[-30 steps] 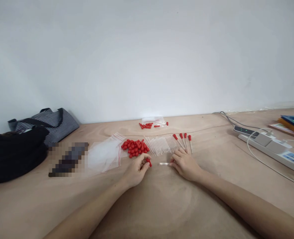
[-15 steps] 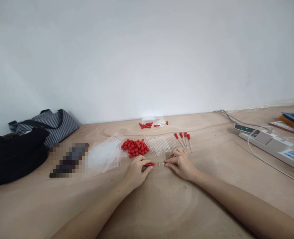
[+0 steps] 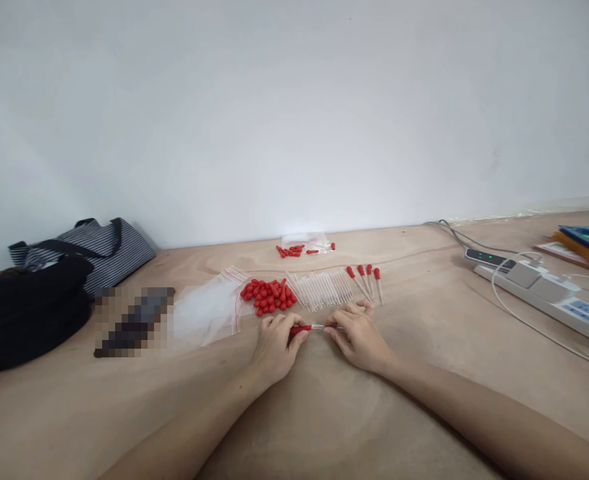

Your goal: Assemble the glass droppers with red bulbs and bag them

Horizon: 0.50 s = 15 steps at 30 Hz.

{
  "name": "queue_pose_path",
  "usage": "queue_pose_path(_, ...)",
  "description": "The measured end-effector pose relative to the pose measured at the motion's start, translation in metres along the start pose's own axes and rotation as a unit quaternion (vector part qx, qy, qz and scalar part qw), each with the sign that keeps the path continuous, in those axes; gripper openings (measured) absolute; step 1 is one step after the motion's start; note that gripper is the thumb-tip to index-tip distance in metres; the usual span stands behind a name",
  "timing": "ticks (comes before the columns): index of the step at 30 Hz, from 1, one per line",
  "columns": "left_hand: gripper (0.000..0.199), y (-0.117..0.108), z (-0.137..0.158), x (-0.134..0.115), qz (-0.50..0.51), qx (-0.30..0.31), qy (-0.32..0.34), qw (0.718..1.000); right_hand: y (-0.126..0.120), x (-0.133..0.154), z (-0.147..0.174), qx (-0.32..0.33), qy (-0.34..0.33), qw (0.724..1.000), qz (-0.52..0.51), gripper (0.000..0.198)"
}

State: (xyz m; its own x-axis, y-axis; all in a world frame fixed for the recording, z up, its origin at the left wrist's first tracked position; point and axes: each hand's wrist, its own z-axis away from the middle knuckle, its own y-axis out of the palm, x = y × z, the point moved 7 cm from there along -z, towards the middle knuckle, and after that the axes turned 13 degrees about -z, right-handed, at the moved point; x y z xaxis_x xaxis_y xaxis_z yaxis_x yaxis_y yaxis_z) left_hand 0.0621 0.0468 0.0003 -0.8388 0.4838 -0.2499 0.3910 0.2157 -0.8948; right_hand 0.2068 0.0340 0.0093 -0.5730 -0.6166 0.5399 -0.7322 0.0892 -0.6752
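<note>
My left hand (image 3: 278, 343) pinches a red rubber dropper bulb (image 3: 301, 329), its narrow neck pointing right. Facing it, my right hand (image 3: 357, 335) is closed on a clear glass dropper tube (image 3: 317, 327). The tube's end meets the bulb's mouth; whether it sits inside, I cannot tell. Just beyond my left hand lies a pile of red rubber bulbs (image 3: 269, 297). Beyond my right hand is a row of loose glass tubes (image 3: 322, 291). To the right of that row lie several droppers (image 3: 378, 283) with red bulbs on their tubes.
Clear zip bags (image 3: 202, 313) lie left of the pile, near a blurred dark object (image 3: 137, 323). More red bulbs (image 3: 289, 251) rest by a bag near the wall. A striped bag (image 3: 119, 260) stands far left. A power strip (image 3: 544, 293) with cables lies right, near stacked books (image 3: 587, 243).
The gap between the red bulb and the glass tube has closed; they now touch end to end. My right hand has come slightly left. The whole view has shifted a little.
</note>
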Motion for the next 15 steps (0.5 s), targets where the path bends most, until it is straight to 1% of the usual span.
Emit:
queue_pose_path(5,0.007,-0.0017,-0.0013,-0.0019,0.016,0.000,-0.006,1.000,0.0028,0.0012,-0.0001,0.012,0.000,1.000,-0.011,0.012)
queue_pose_path(11,0.011,0.0007,-0.0017,-0.0005,0.013,0.023,-0.031,0.999,0.0079,0.0044,0.0022,0.027,0.020,0.998,-0.058,0.012)
queue_pose_path(13,0.011,0.0007,-0.0017,-0.0003,0.013,0.029,-0.039,0.999,0.0083,0.0071,0.0028,0.024,0.008,0.998,-0.063,0.013)
queue_pose_path(15,0.012,0.0002,-0.0016,-0.0013,0.015,0.033,-0.039,0.999,0.0072,0.0097,0.0027,0.018,-0.020,0.998,-0.056,0.013)
